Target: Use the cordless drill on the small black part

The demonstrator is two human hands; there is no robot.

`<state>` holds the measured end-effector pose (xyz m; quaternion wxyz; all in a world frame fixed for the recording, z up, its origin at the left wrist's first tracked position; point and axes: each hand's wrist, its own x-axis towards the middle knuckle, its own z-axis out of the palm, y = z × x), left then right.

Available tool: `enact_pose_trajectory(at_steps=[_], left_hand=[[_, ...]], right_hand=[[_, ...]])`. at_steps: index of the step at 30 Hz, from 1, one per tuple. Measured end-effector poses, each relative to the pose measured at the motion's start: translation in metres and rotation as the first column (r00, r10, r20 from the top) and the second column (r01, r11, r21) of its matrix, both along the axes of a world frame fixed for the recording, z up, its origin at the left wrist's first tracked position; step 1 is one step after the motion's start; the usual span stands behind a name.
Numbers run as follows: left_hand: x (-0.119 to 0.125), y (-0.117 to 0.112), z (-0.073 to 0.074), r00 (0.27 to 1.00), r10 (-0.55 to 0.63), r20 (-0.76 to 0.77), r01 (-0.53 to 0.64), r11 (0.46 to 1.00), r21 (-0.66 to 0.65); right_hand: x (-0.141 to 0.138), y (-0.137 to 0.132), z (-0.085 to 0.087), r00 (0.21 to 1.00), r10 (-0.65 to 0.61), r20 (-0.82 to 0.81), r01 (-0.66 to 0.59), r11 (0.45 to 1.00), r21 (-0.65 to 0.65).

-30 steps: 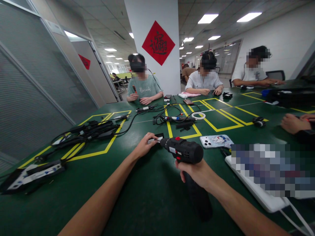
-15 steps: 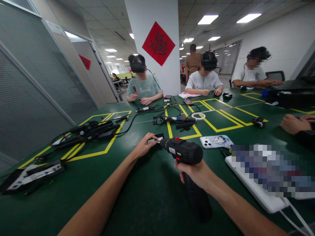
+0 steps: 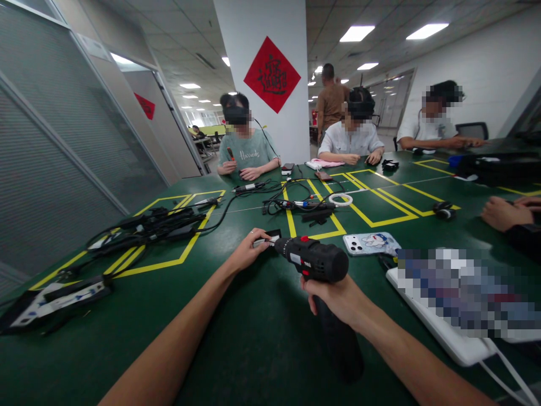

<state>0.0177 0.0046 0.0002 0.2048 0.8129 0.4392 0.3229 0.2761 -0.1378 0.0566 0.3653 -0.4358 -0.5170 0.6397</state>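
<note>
My right hand [image 3: 327,293] is wrapped round the grip of a black cordless drill [image 3: 315,259] with red buttons. The drill lies level and its chuck points forward and left. At its front end is a small black-and-white part [image 3: 274,233], low over the green table [image 3: 249,344]. My left hand [image 3: 249,248] pinches this part from the left, with a ring on one finger. The chuck covers some of the part, so I cannot make out its exact kind or whether the bit touches it.
Bundled black cables [image 3: 160,225] lie at left, near a black-and-white strip [image 3: 63,301]. More cables and a white ring [image 3: 340,199] lie ahead. A phone [image 3: 372,243] and a white slab-like device [image 3: 439,321] are at right. Co-workers sit opposite; another person's hand [image 3: 505,214] rests at far right.
My hands, the drill and the small part hold nearly the same position. In the background, the standing person in brown has shifted slightly.
</note>
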Motion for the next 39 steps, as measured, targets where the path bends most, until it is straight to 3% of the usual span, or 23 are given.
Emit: enact_pose_trajectory(at_steps=[12,21,39], left_hand=[[-0.001,0.000,0.000,1.000,-0.005,-0.008,0.005,1.000,0.006],[0.001,-0.002,0.004,1.000,0.009,-0.008,-0.009,1.000,-0.018],[0.003,-0.003,0.003,0.999,0.021,-0.032,-0.021,1.000,-0.002]], right_hand=[[-0.002,-0.002,0.007,0.999,-0.005,0.052,0.006,1.000,-0.012],[-0.002,0.000,0.002,1.000,-0.018,-0.001,0.018,1.000,-0.001],[-0.004,-0.002,0.010,1.000,-0.014,-0.017,0.014,1.000,-0.012]])
